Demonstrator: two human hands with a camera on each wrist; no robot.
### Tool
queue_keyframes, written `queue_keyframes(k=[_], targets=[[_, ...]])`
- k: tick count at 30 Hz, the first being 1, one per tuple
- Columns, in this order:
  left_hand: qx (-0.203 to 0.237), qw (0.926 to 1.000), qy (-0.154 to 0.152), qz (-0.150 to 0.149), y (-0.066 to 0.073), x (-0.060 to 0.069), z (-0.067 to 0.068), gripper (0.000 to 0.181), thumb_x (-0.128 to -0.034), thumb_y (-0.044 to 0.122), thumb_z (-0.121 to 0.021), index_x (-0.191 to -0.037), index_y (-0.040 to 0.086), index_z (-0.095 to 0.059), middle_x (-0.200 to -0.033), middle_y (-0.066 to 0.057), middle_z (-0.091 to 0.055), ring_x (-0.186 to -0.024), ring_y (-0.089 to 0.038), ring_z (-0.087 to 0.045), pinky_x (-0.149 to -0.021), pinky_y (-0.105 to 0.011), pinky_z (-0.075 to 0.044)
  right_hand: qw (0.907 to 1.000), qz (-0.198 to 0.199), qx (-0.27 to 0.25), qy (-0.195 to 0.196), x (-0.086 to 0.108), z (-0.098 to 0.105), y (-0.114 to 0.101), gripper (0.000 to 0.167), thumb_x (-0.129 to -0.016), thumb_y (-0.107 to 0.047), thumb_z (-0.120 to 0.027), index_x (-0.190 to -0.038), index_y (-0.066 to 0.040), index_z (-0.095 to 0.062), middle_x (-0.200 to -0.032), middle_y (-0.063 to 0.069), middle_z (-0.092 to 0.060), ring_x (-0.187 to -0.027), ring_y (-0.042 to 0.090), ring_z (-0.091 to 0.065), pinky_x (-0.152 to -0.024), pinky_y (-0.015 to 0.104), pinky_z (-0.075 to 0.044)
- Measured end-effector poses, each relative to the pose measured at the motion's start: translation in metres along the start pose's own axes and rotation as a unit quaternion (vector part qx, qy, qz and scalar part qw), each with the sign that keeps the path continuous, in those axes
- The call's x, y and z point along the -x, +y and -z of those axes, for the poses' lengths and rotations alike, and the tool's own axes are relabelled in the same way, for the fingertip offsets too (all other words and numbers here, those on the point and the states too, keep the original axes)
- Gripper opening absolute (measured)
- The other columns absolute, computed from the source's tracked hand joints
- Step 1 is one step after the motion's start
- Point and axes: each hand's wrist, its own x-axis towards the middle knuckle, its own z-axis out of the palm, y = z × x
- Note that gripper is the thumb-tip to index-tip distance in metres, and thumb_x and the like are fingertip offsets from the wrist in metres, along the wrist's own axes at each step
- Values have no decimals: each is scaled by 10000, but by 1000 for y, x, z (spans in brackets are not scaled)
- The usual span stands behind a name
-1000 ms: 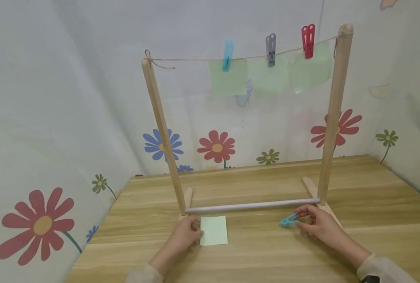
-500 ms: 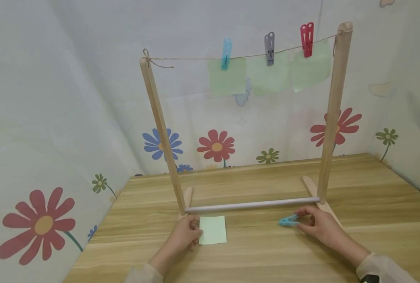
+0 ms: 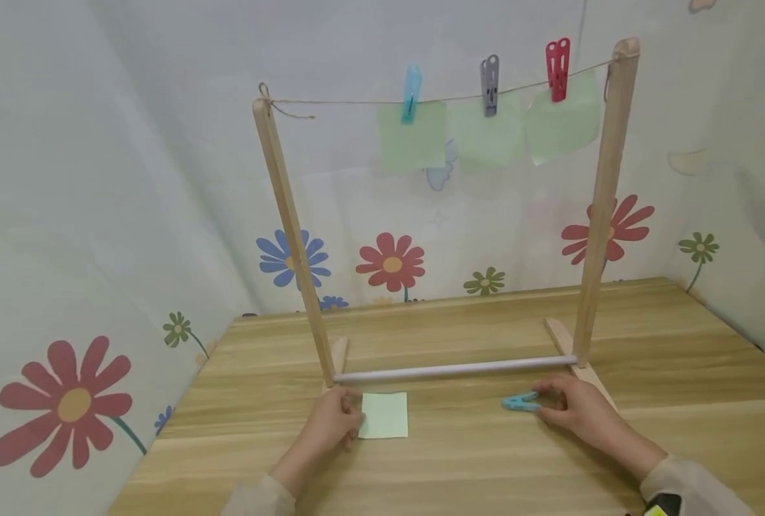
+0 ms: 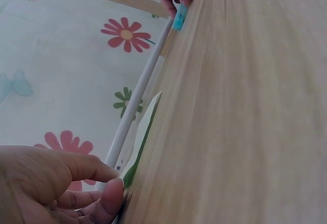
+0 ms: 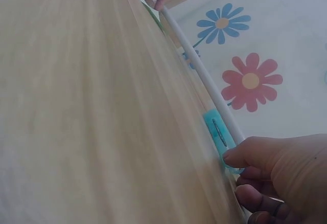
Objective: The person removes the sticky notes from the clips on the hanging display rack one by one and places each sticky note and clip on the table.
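My left hand (image 3: 331,417) pinches the left edge of a pale green paper square (image 3: 385,416) low over the table, left of centre. In the left wrist view, thumb and forefinger meet at the corner of the paper (image 4: 140,137), which looks slightly raised from the wood. A light blue clothespin (image 3: 520,402) sits between the thumb and fingers of my right hand (image 3: 579,412), its clamping end pointing left. The right wrist view shows the thumb pressed on this clothespin (image 5: 219,134) close to the tabletop.
A wooden frame (image 3: 604,208) with a white bottom rod (image 3: 453,370) stands just behind both hands. From its string (image 3: 344,102) hang green papers under a blue clothespin (image 3: 411,94), a grey clothespin (image 3: 490,86) and a red clothespin (image 3: 557,70). A flowered cloth (image 3: 124,236) backs the table (image 3: 460,466).
The head view has shifted slightly, moving the scene a little up and left. The paper's near edge appears a bit higher. Both hands keep their holds, nearly still.
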Motion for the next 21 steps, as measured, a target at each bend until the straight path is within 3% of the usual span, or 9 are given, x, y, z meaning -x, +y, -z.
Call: queue_keyframes(k=[5,11,21], targets=[[30,10000,19,-12,2,0,2,457,-848,-19,-625,-1274,-114,-489,-665,-43,-577,-452,-74,-521,-423,-223,-511,10000,66,-13,-61,-4,1,-1,306,-762,-122,-777,-1027,1,-683,-928,41,-662,-607,-45,-393,-515,177,-380],[65,9999,77,-24,5,0,3,412,-862,4,-632,-1244,-94,-513,-640,-38,-566,-436,-76,-520,-426,-233,-512,9997,58,-92,-238,-7,9,-4,340,-778,-136,-768,-1063,23,-671,-853,20,-645,-574,-38,-386,-489,183,-378],[253,9996,83,69,9,2,7,452,-877,51,-633,-1290,-68,-492,-743,-63,-558,-506,-110,-542,-457,-272,-542,9972,9,-555,-495,-9,25,-13,370,-817,-152,-747,-1110,52,-647,-1064,230,-681,-671,-47,-541,-523,194,-483]])
